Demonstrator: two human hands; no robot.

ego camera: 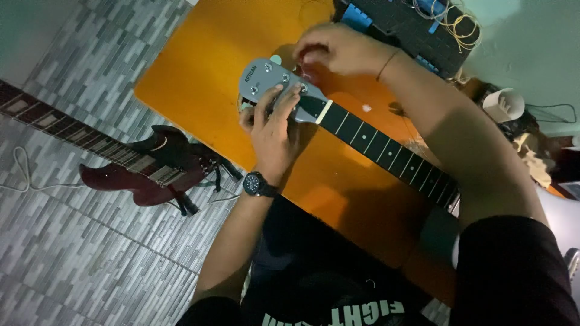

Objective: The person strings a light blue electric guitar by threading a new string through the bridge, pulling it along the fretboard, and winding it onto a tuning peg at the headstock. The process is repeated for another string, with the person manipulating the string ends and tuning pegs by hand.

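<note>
- Grey patterned floor tiles [72, 253] all around, pale green wall [531, 42] beyond the far edge of an orange tabletop [199, 66].
- Lying across that tabletop, from the near right edge toward its middle: guitar neck [386, 151] with dark fretboard, ending in a grey headstock [269, 81] near the centre.
- Left hand [275, 130], black watch [258, 184] on the wrist, clasped over the headstock's near side, fingers pressed around the nut end.
- Right hand [338, 51] curled at the headstock's far side, fingertips pinched on something small by the tuners; too dim to tell what.
- Probable risks: a thin string end snapping loose or pricking a finger under the pinch; the neck rolling on the smooth tabletop if the left grip eases; low light making a small part easy to drop and lose.
- At the far edge: dark box with blue clips [386, 21] and a coil of yellowish wire [462, 27].
- Off the right edge: white cup [504, 104] amid clutter.
- On the floor, well apart to the left: dark red electric guitar [145, 166] lying flat, thin white cable [24, 175] beside it, a tripping hazard.
</note>
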